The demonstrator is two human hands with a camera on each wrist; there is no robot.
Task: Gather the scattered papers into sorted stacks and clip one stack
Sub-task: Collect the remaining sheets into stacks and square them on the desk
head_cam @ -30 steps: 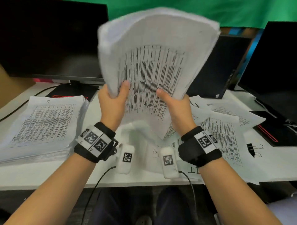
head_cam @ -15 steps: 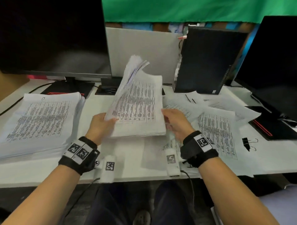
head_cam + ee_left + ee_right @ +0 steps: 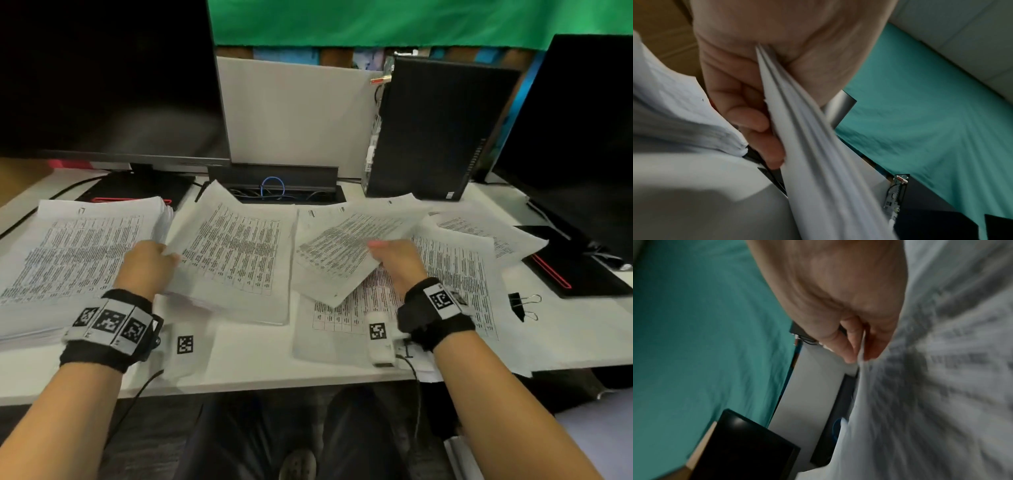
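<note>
- Where the white desk (image 3: 246, 363) begins at far left: thick stack (image 3: 73, 253) of printed paper sheets, flat, edges ragged.
- Left hand (image 3: 147, 265): fingers (image 3: 754, 120) curled under and thumb on top, gripping the left edge of a thinner bundle (image 3: 236, 257), its near edge on the desk.
- Right hand (image 3: 399, 262): thumb and fingers pinching one limp, curved sheet (image 3: 346, 246), lifted over loose overlapping sheets (image 3: 455, 274).
- Black binder clip (image 3: 522, 306), wire handles, lying alone at right.
</note>
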